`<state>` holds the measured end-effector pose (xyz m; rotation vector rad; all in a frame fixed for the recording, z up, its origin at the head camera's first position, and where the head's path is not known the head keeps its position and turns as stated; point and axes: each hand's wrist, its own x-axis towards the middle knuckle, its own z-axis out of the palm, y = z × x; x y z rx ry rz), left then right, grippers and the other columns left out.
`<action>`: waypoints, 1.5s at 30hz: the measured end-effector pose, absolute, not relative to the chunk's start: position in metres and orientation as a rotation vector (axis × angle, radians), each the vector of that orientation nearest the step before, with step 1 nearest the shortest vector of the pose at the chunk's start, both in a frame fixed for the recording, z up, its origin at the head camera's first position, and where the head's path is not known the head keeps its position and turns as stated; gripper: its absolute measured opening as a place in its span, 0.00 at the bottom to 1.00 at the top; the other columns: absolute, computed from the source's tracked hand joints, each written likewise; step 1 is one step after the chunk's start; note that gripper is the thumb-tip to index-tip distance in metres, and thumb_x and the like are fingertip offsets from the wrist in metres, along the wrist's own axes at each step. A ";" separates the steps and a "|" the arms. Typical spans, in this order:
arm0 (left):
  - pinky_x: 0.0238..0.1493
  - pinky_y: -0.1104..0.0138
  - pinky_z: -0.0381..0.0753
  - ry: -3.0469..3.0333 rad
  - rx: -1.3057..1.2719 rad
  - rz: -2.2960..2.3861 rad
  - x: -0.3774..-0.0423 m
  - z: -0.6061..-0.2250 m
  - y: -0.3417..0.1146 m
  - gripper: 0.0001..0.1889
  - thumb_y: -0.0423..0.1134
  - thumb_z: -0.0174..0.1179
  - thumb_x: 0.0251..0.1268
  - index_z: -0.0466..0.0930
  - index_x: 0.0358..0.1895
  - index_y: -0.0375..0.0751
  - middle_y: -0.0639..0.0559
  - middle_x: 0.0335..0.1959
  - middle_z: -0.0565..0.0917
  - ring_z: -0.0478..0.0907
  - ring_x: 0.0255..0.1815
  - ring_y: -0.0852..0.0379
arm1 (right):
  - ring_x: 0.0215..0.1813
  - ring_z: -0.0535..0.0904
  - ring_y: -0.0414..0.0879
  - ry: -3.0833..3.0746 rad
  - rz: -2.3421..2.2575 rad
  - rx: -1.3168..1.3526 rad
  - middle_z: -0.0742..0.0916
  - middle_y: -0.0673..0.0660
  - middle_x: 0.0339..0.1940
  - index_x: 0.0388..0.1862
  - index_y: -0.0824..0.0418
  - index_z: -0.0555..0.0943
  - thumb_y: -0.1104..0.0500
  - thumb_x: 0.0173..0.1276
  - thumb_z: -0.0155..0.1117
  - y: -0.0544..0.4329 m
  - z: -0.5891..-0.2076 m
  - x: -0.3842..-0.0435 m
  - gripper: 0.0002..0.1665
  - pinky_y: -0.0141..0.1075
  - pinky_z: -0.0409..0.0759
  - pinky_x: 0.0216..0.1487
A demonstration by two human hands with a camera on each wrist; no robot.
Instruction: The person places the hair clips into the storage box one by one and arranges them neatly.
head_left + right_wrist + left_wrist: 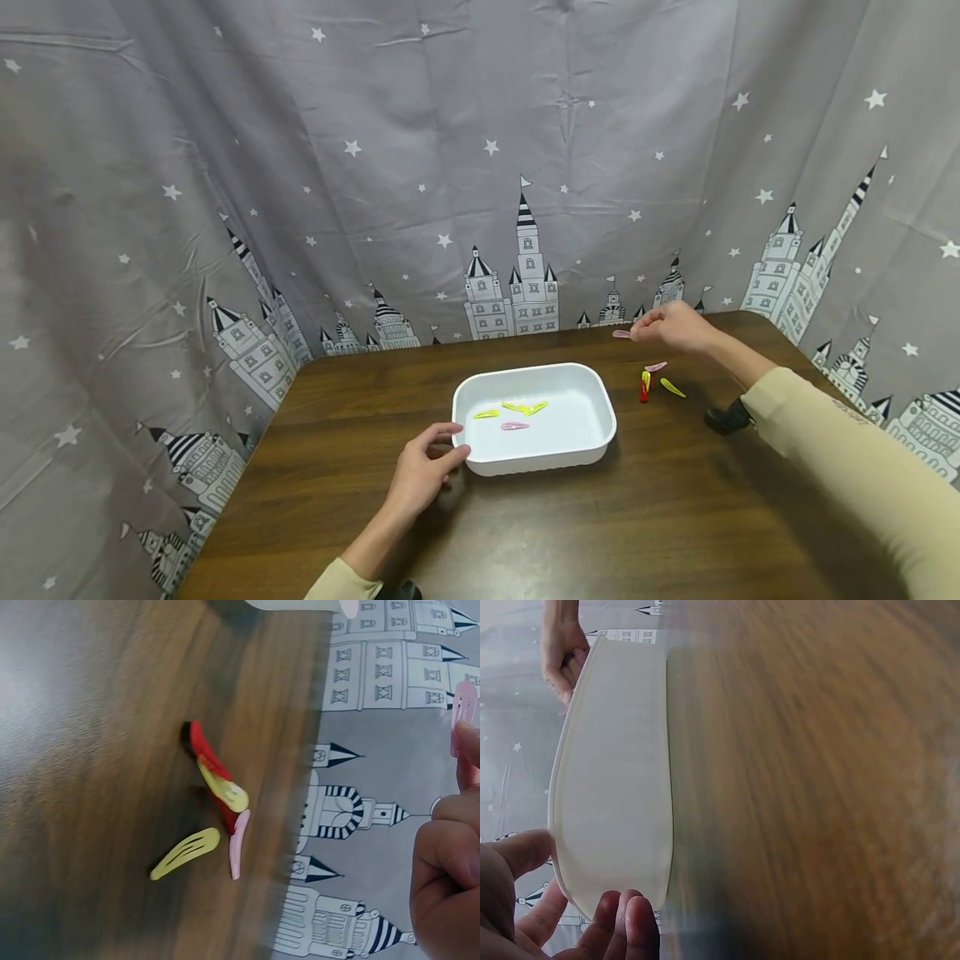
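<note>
My right hand (677, 327) is raised over the far right of the table and pinches a pink hair clip (622, 334) between thumb and fingertips. Below it lies a small pile of snap clips: a red clip (208, 749), a yellow clip (223, 785) across it, and a pink clip (238, 845) touching the pile. Another yellow clip (185, 853) lies just apart. With fingers and thumb at its left end, my left hand (422, 471) holds the white plastic tray (534, 463). Inside the tray are several yellow clips (487, 414) and one pink clip (515, 426).
The brown wooden table (337, 467) carries the tray near its middle. Behind it and at both sides hangs a grey curtain (420, 208) printed with castles and stars. A dark strap (727, 417) shows below the right wrist.
</note>
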<state>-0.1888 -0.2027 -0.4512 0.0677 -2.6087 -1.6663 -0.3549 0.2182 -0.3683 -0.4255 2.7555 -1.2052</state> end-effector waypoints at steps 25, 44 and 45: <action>0.30 0.65 0.81 -2.590 0.071 -1.664 -0.185 -0.450 -0.208 0.18 0.40 0.69 0.65 0.82 0.56 0.41 0.43 0.46 0.84 0.81 0.36 0.55 | 0.12 0.56 0.40 2.524 -1.323 -0.513 0.66 0.46 0.09 0.45 0.63 0.85 0.56 0.71 0.66 0.165 -0.344 -0.371 0.11 0.35 0.58 0.17; 0.31 0.62 0.83 -2.575 0.044 -1.701 -0.188 -0.451 -0.204 0.17 0.39 0.69 0.64 0.83 0.55 0.42 0.45 0.46 0.85 0.81 0.37 0.55 | 0.11 0.54 0.38 2.436 -1.283 -0.560 0.65 0.45 0.09 0.43 0.67 0.84 0.60 0.68 0.67 0.136 -0.335 -0.374 0.10 0.33 0.55 0.16; 0.31 0.62 0.83 -2.572 0.049 -1.704 -0.188 -0.451 -0.204 0.17 0.39 0.69 0.64 0.83 0.55 0.42 0.45 0.46 0.85 0.81 0.37 0.55 | 0.11 0.54 0.38 2.425 -1.281 -0.568 0.65 0.45 0.09 0.43 0.67 0.84 0.60 0.68 0.67 0.135 -0.335 -0.374 0.10 0.33 0.55 0.16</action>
